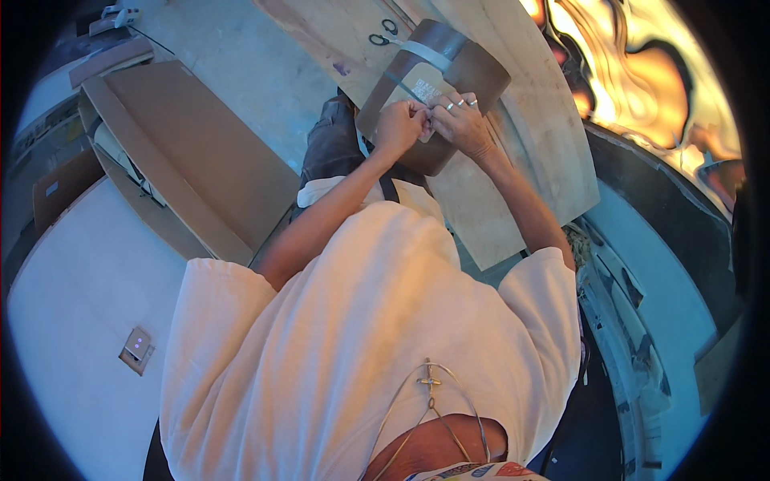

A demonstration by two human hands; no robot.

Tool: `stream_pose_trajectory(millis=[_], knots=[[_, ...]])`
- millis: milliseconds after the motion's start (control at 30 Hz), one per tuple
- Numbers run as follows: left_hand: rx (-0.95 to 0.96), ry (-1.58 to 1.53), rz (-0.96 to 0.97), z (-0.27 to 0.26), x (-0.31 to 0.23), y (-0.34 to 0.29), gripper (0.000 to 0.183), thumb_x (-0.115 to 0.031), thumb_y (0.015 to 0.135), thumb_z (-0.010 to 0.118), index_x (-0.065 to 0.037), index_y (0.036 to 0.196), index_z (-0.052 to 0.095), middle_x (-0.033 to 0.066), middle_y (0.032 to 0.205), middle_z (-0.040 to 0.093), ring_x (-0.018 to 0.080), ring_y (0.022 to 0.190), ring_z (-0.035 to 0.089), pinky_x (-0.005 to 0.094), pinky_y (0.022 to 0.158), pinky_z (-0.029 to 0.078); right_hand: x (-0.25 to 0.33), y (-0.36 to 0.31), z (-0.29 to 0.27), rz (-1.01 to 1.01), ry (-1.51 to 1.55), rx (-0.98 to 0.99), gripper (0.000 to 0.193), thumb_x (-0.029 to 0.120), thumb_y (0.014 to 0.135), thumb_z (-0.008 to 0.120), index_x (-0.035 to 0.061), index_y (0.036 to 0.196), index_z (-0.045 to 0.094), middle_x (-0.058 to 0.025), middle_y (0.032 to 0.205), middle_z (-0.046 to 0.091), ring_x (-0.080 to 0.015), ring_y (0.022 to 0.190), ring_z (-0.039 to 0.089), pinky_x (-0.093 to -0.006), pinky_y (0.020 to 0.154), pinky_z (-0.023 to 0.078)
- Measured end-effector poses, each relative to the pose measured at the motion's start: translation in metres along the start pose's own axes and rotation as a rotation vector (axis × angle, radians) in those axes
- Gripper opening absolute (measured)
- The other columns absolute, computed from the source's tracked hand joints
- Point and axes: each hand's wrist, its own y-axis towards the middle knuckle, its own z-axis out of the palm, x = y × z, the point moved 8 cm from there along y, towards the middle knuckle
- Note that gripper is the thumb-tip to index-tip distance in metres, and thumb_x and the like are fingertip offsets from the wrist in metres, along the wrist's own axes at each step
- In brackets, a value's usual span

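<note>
Shirt (353, 321): white, filling the near part of the view; thin chain with a small pendant (429, 381) hanging over it.
Forearms: both reaching up and away from the chest, meeting over the work.
Left hand (399, 127): curled, fingertips pinched together on the near edge of a pale label on the parcel.
Right hand (464, 122): rings on the fingers, fingertips pressed together at the same spot, touching the left hand; whether gripping label or tape, cannot tell.
Parcel (473, 68): flat, brown-wrapped, rounded at the far end, tilted, lying on the wooden board directly under both hands; pale label on its near half, clear tape band (429, 54) across its far half.
Doing it well (judgement): looks like fine picking or smoothing at the label edge; best with one hand pinning the wrap flat while the other works a single corner slowly, low to the surface, to avoid tearing the brown wrap.
Wooden board (545, 160): pale plywood sheet under the parcel, running away to the upper right.
Scissors (383, 34): black handles, on the board just beyond the parcel, untouched.
Cardboard sheet (192, 152): large, brown, folded, well off to the left on the floor.
Small box (136, 349): on the pale surface at lower left, well apart from the hands.
</note>
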Motion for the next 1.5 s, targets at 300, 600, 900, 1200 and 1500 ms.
stream_pose_trajectory(millis=[300, 600, 900, 1200, 1500], knots=[[-0.325, 0.463, 0.715, -0.010, -0.043, -0.027, 0.014, -0.015, 0.089, 0.068, -0.003, 0.096, 0.068, 0.0145, 0.080, 0.070, 0.0332, 0.075, 0.069, 0.0397, 0.065, 0.054, -0.004, 0.002, 0.009, 0.302, -0.055, -0.046, 0.020, 0.012, 0.078, 0.070, 0.0079, 0.092, 0.056, -0.0067, 0.092, 0.061, -0.0260, 0.089, 0.058, -0.0383, 0.073, 0.040], [-0.158, 0.365, 0.377, -0.004, -0.026, -0.011, 0.016, -0.019, 0.090, 0.067, -0.004, 0.096, 0.066, 0.0129, 0.076, 0.069, 0.0235, 0.070, 0.069, 0.0353, 0.061, 0.052, -0.005, -0.015, -0.003, 0.546, 0.136, -0.285, 0.014, 0.008, 0.081, 0.072, 0.0074, 0.093, 0.065, -0.0092, 0.110, 0.058, -0.0269, 0.098, 0.058, -0.0399, 0.082, 0.047], [0.025, -0.074, 0.202, 0.009, -0.004, -0.002, 0.011, -0.015, 0.092, 0.065, -0.004, 0.094, 0.064, -0.0040, 0.068, 0.056, 0.0040, 0.056, 0.048, 0.0212, 0.050, 0.038, 0.006, -0.032, -0.010, 0.697, 0.110, -0.357, 0.009, 0.008, 0.085, 0.068, 0.0071, 0.094, 0.066, -0.0081, 0.104, 0.058, -0.0292, 0.097, 0.056, -0.0400, 0.082, 0.046], [0.090, -0.567, -0.185, 0.026, 0.009, -0.013, 0.013, -0.008, 0.092, 0.062, -0.005, 0.103, 0.057, -0.0038, 0.070, 0.052, 0.0027, 0.054, 0.044, 0.0182, 0.044, 0.032, 0.013, -0.055, -0.005, 0.893, 0.148, -0.557, 0.011, 0.009, 0.084, 0.070, 0.0056, 0.093, 0.066, -0.0104, 0.100, 0.058, -0.0289, 0.095, 0.056, -0.0408, 0.082, 0.043], [0.096, -0.522, -0.160, 0.024, 0.010, -0.012, 0.013, -0.009, 0.093, 0.061, -0.004, 0.104, 0.058, -0.0039, 0.069, 0.052, 0.0021, 0.054, 0.044, 0.0187, 0.044, 0.031, 0.020, -0.068, 0.009, 1.113, 0.223, -0.674, 0.010, 0.012, 0.080, 0.073, 0.0039, 0.086, 0.070, -0.0104, 0.096, 0.058, -0.0268, 0.089, 0.058, -0.0391, 0.078, 0.045]])
